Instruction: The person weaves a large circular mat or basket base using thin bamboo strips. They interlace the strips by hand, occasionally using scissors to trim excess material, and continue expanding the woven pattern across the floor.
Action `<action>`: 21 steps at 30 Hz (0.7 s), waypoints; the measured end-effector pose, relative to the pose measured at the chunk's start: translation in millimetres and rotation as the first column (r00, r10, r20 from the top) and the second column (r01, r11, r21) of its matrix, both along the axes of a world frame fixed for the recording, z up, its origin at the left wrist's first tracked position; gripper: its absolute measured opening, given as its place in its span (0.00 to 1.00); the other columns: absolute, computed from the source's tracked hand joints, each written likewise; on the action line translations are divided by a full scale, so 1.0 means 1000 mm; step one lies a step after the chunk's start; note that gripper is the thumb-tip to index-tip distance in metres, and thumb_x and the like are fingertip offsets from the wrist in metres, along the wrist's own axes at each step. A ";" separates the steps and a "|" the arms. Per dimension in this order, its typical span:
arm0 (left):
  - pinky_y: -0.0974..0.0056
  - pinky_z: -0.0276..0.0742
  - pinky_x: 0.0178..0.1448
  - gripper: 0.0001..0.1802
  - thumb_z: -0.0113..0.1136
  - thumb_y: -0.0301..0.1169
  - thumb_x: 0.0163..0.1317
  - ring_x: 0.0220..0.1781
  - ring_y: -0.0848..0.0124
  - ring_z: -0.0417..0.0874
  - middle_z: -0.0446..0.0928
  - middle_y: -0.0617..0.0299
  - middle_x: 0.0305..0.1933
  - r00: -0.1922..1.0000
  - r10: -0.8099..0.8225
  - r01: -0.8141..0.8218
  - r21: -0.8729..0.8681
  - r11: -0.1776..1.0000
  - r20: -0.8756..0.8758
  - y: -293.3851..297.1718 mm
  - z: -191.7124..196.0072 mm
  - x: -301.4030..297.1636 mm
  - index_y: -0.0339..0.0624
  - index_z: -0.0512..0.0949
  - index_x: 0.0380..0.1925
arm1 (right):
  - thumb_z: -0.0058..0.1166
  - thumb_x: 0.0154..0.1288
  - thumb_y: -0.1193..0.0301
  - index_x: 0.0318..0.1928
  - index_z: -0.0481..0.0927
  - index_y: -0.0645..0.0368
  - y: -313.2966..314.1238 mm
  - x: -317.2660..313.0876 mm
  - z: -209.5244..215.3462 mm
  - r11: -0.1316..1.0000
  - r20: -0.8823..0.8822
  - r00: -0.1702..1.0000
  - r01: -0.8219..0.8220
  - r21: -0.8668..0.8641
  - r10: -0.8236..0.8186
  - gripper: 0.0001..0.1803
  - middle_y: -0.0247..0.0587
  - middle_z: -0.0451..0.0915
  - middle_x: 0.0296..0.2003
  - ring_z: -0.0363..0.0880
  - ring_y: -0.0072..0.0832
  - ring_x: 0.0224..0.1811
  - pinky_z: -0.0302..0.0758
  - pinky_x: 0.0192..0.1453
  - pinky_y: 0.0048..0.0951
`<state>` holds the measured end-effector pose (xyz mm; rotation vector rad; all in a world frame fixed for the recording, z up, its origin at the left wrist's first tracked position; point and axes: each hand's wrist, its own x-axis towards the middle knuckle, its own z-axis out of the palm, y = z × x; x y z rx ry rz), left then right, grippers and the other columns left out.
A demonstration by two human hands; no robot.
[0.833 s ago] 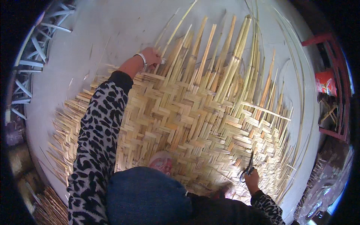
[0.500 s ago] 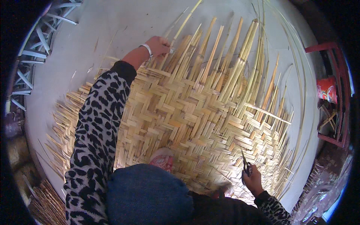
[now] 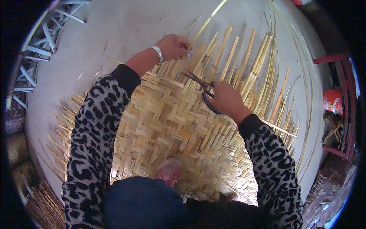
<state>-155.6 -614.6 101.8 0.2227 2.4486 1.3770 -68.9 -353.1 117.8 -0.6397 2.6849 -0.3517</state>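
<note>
The woven mat (image 3: pixel 152 124) lies on the floor before the person, its unwoven ends (image 3: pixel 258 61) projecting past the far edge. The right hand (image 3: pixel 228 98) is closed around the handles of the scissors (image 3: pixel 201 80), held above the mat's far part with blades parted, pointing toward the left hand (image 3: pixel 172 47). The left hand is at the mat's far edge, fingers drawn together near a long pale strip (image 3: pixel 207 22); whether they grip it cannot be told.

Obstructions: a denim-covered knee (image 3: pixel 143 202) hides part of the mat's near side; a pink shoe (image 3: pixel 167 171) rests on it; both forearms and the scissors cover further parts.

Surroundings: left of the mat, beyond its far corner, a pale slatted rack (image 3: pixel 40 50); near its left corner, brown sticks (image 3: pixel 45 206). To its right, loose thin strips (image 3: pixel 294 28), then a dark red frame (image 3: pixel 331 58) with a red item (image 3: pixel 332 101) inside, and patterned cloth (image 3: pixel 328 191) nearer the person.
</note>
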 end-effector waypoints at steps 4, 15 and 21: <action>0.67 0.82 0.33 0.09 0.62 0.29 0.56 0.28 0.75 0.81 0.81 0.61 0.30 0.999 -0.045 0.046 0.044 0.998 -0.009 -0.002 0.007 0.001 0.37 0.80 0.36 | 0.54 0.60 0.46 0.38 0.79 0.64 -0.030 -0.019 -0.006 1.000 -0.027 1.000 -0.010 -0.005 0.010 0.29 0.58 0.81 0.35 0.80 0.52 0.41 0.76 0.46 0.50; 0.67 0.79 0.33 0.08 0.62 0.33 0.58 0.28 0.73 0.82 0.81 0.61 0.28 0.973 0.161 -0.210 -0.335 0.919 -0.168 -0.057 -0.062 -0.033 0.40 0.80 0.34 | 0.55 0.61 0.49 0.36 0.81 0.58 -0.034 -0.021 -0.029 0.995 -0.027 0.999 -0.032 0.090 0.034 0.22 0.51 0.82 0.28 0.82 0.50 0.31 0.78 0.36 0.47; 0.58 0.79 0.37 0.12 0.65 0.37 0.55 0.30 0.66 0.83 0.83 0.59 0.29 0.990 0.139 -0.135 -0.365 0.921 -0.016 -0.059 -0.111 -0.012 0.44 0.82 0.35 | 0.54 0.61 0.48 0.36 0.77 0.60 -0.016 0.011 -0.024 1.000 0.060 0.998 -0.011 -0.015 0.012 0.24 0.51 0.80 0.29 0.81 0.50 0.34 0.77 0.38 0.47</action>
